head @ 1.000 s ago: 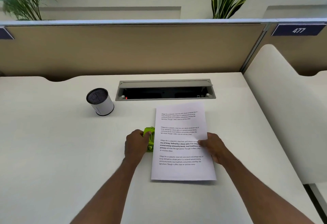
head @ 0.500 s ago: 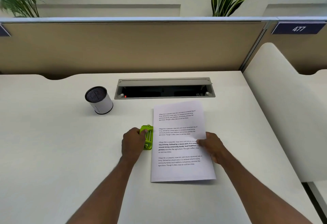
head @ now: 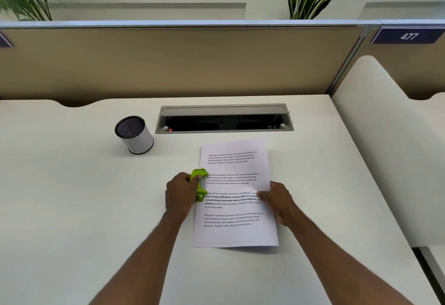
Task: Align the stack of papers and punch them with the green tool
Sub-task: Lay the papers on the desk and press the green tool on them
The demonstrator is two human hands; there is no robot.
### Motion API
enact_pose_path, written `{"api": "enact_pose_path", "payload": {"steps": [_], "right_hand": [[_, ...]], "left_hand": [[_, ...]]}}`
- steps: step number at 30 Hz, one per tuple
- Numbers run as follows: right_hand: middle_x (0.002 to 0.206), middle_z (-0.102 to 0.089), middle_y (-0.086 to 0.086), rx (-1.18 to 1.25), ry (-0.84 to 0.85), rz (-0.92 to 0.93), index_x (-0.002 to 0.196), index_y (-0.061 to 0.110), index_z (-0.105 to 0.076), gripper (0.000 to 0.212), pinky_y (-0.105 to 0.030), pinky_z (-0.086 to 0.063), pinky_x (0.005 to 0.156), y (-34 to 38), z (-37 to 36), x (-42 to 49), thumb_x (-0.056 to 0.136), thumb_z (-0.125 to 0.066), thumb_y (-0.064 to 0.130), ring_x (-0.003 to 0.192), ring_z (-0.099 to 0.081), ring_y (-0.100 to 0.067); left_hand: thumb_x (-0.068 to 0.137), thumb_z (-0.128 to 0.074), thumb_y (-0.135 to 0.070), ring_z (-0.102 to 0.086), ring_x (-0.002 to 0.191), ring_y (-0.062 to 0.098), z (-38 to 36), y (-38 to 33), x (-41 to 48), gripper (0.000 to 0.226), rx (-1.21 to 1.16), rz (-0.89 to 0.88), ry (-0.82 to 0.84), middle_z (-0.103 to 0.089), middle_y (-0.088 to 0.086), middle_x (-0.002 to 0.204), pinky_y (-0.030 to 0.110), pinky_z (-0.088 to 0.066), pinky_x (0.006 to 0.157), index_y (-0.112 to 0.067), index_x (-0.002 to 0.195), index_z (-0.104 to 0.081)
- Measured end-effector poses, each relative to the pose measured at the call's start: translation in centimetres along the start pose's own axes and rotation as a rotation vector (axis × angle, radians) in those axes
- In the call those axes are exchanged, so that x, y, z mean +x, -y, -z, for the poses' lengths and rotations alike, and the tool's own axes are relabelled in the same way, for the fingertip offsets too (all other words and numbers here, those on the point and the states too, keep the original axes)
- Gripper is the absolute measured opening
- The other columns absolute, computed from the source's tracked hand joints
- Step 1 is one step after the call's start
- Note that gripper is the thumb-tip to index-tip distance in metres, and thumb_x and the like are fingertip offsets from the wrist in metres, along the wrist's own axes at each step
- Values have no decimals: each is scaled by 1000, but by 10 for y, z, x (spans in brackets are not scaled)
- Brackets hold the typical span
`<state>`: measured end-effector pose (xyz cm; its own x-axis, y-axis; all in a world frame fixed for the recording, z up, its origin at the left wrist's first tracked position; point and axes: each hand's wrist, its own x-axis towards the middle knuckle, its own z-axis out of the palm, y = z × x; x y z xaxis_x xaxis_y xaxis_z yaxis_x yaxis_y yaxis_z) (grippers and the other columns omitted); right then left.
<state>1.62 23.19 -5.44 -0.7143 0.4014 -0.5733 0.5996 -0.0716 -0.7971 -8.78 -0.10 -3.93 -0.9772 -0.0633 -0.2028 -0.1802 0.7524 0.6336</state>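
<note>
The stack of papers lies flat on the white desk, printed side up, in front of the open cable tray. My left hand is closed around the green punch, which sits against the stack's left edge at mid-height. My right hand rests on the right edge, fingers pressing the sheets down. A mesh-topped cup stands well apart, at rear left.
</note>
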Motion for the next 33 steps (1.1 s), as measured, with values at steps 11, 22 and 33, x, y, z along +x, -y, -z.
{"api": "enact_pose_path", "payload": {"steps": [11, 22, 33], "right_hand": [[96, -76, -12, -13, 26, -39, 93, 12, -71, 29, -55, -58, 82, 3, 0, 1, 66, -62, 7, 88, -72, -34], [95, -76, -7, -74, 30, -43, 93, 15, -71, 33, -53, -58, 82, 1, 2, 9, 61, -63, 15, 87, -73, -30], [100, -76, -7, -91, 51, -12, 102, 13, -71, 29, -50, -57, 87, 0, 4, 13, 74, -65, 6, 91, -72, -27]], "left_hand": [[70, -73, -50, -62, 66, 33, 8, 5, 16, 51, -89, 128, 170, -58, 8, 55, 33, -47, 62, -1, 60, -64], [65, -83, -40, -66, 52, 31, 13, 1, 26, 46, -180, 263, 233, -62, 15, 57, 33, -56, 53, -7, 57, -52], [59, -80, -48, -70, 75, 37, 5, 2, 31, 49, -47, 253, 212, -71, 22, 82, 36, -58, 67, -6, 69, -57]]}}
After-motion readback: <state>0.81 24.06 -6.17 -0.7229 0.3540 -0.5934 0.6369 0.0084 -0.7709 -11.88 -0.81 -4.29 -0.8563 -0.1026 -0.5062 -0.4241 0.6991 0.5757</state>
